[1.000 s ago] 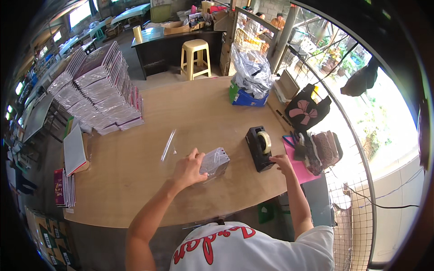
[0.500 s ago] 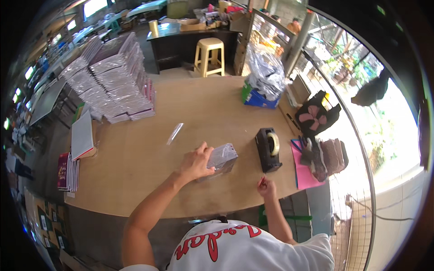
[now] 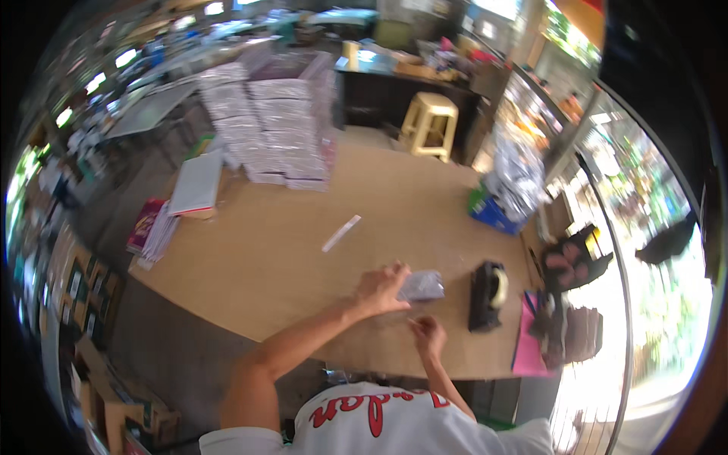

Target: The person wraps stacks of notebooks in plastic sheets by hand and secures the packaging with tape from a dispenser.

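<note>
A small block-shaped pack in clear shiny film [image 3: 422,285] lies on the wooden table. My left hand [image 3: 383,290] grips its left side, thumb nearest me and fingers over the far side. Just on the near side of the pack is my right hand [image 3: 428,337], its fingers pinched together; what they hold, if anything, is too small and blurred to name. A black tape dispenser [image 3: 481,299] with a pale roll of tape [image 3: 500,287] stands to the right of both hands. Beyond the pack lies a narrow whitish strip [image 3: 341,233].
Tall stacks of film-wrapped books [image 3: 280,129] stand at the far left. Nearer are a grey-white board [image 3: 196,183] and purple booklets [image 3: 148,227]. A blue-green box with crumpled film [image 3: 500,211] sits far right; a pink sheet [image 3: 531,345] and brown pouch [image 3: 580,335] lie near right.
My right hand has moved left, from beside the tape dispenser to close by the pack. My left hand keeps its grip on the pack. The whole view has swung to the left.
</note>
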Demonstrator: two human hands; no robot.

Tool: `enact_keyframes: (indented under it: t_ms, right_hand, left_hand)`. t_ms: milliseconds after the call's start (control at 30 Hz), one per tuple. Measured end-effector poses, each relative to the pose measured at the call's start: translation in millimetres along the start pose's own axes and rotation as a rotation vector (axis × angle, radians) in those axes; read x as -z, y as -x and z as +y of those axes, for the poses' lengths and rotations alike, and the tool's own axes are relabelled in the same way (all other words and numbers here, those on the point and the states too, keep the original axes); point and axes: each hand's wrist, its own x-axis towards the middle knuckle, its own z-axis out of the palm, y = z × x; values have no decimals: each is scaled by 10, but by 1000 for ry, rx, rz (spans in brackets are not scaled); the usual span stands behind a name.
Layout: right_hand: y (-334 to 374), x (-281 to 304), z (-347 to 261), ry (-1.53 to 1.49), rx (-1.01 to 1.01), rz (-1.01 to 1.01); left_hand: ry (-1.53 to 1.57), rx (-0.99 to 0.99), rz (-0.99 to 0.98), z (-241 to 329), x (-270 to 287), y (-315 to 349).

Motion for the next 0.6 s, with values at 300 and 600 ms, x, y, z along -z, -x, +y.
enact_keyframes:
  t_ms: [300, 600]
  right_hand:
    - [-159, 648, -2259, 267, 596, -763]
    - [-278, -246, -4315, 397, 1066, -203]
  left_hand:
    - [-203, -415, 136, 358, 860, 491]
    - [-267, -229, 775, -548, 2649, 1224]
